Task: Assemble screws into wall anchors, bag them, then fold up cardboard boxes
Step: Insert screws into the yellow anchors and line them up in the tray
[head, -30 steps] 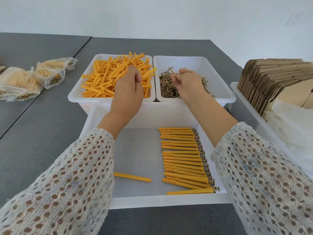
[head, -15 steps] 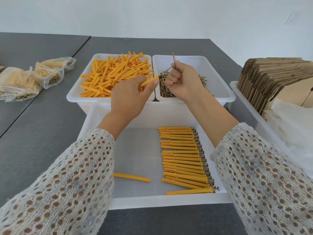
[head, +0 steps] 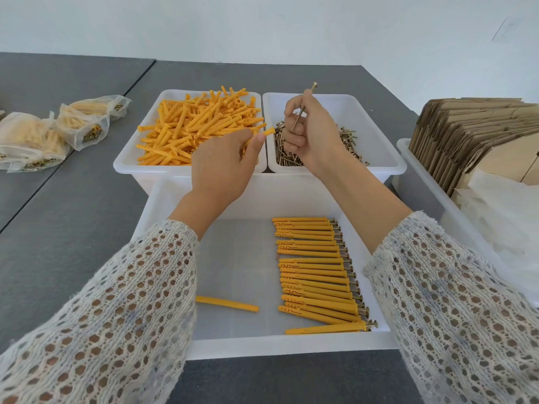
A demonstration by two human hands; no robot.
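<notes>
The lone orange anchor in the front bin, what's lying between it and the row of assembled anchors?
Nothing. In the head view only bare white bin floor separates the lone anchor from the assembled row.

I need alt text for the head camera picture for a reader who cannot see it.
A person's left hand holds an orange wall anchor and the right hand a screw, above white bins of loose anchors and screws. A nearer tray holds a row of assembled anchors.

A plain white wall (head: 262, 24) rises behind two abutting grey tables (head: 73, 228), evenly lit.
</notes>
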